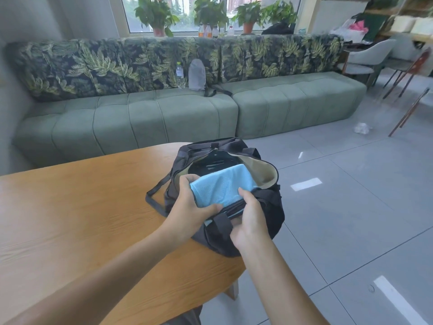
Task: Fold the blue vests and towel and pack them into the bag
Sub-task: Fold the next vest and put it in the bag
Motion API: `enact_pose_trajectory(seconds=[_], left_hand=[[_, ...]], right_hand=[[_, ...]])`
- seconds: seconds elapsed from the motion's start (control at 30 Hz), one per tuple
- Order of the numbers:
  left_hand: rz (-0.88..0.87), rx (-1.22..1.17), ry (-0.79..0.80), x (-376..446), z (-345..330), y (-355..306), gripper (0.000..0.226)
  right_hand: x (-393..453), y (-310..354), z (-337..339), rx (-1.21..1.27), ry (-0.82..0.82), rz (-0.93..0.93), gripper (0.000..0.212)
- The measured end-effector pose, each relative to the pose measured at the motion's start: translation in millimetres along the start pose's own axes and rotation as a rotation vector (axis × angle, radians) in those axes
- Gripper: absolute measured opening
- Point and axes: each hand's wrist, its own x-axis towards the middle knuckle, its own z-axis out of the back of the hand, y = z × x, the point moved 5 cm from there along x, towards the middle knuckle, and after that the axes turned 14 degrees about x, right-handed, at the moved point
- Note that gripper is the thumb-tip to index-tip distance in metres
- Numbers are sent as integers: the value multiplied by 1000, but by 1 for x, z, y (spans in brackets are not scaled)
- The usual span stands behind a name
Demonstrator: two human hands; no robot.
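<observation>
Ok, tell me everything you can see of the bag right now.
The bag is black soft fabric with a beige lining, unzipped and gaping open. It sits at the wooden table's right edge, a strap trailing left. A folded blue cloth lies in its mouth, gripped by both hands, left and right.

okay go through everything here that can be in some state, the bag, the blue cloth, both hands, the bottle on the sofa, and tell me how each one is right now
black bag: unzipped, mouth wide open, on the table's corner
blue cloth: folded, partly inside the bag's opening
left hand: grips the cloth's left end
right hand: thumb on the cloth, fingers round the bag's near rim
water bottle: upright on the sofa, capped
grey pouch: standing against the sofa back
</observation>
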Motion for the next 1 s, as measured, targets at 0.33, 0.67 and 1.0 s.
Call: enact_pose_trajectory(seconds=[0.33,0.67,1.0], left_hand=[[-488,1346,119,133,16,-30,39],[-503,1759,332,201,5,-37,58],[-647,1667,492,221,18,-49,52]], right_hand=[[33,21,-15,-36,-46,-63,29],[69,17,-35,-102,-102,-65,28],[107,2,-88,-71,-106,-75,30]])
